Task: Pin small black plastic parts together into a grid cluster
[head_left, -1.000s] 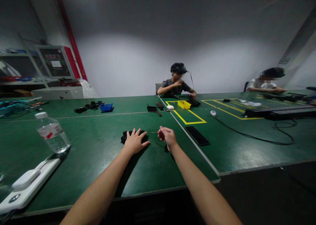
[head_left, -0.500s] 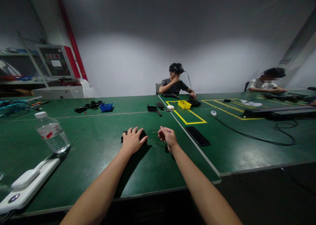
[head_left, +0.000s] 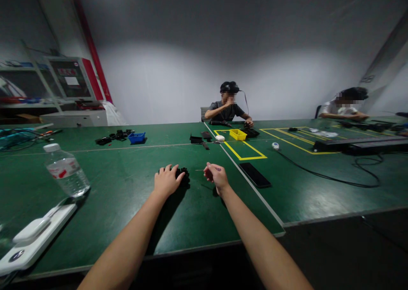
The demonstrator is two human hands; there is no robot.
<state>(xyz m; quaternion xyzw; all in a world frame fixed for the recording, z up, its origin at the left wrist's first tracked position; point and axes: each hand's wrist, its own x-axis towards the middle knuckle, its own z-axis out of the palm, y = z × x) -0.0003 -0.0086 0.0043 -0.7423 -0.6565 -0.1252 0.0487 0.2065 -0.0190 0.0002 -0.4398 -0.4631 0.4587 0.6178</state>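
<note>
My left hand (head_left: pixel 166 180) rests on a black plastic part (head_left: pixel 182 173) lying on the green table (head_left: pixel 127 205), with the fingers curled over its left side. My right hand (head_left: pixel 216 176) hovers just right of it, closed on a small red-handled tool (head_left: pixel 208 173) whose thin tip points left toward the part. Most of the black part is hidden under my left hand.
A water bottle (head_left: pixel 66 170) and a white device (head_left: pixel 35 235) sit at the left. A black phone (head_left: pixel 255 174) lies right of my hands. Farther back are a blue bin (head_left: pixel 137 137), black parts (head_left: pixel 114 136), a yellow bin (head_left: pixel 237 134) and cables (head_left: pixel 334 177). Two other people sit across.
My left hand has slid left and curled its fingers over the black part, uncovering the part's right end. My right hand has stayed put.
</note>
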